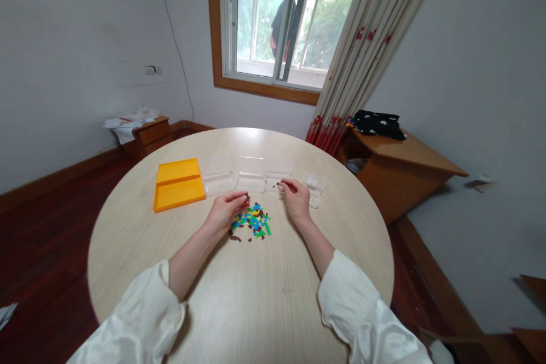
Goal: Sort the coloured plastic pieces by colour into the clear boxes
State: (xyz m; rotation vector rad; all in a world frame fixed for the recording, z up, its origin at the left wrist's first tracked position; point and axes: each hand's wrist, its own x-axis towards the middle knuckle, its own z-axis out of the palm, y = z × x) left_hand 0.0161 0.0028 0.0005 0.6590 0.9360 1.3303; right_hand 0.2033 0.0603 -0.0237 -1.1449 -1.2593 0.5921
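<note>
A loose pile of small building bricks point(261, 220) in blue, green, yellow and brown lies mid-table. My left hand point(222, 211) is at the pile's left edge, fingers pinched on a small dark brown brick point(247, 197). Over the right-hand one of three clear plastic boxes, my right hand point(297, 198) pinches another tiny dark brown brick point(279, 183). That clear box point(272, 187) has a few brown bits in it, partly hidden by my fingers. The middle clear box point(251, 183) and the left clear box point(219, 184) stand beside it.
An open yellow case point(179, 198) lies at the table's left. Smaller clear containers point(314, 184) stand right of my right hand. The round table point(251, 296) faces a window. A wooden desk point(409, 156) with black cloth is at the right; outside the window is a person point(279, 28).
</note>
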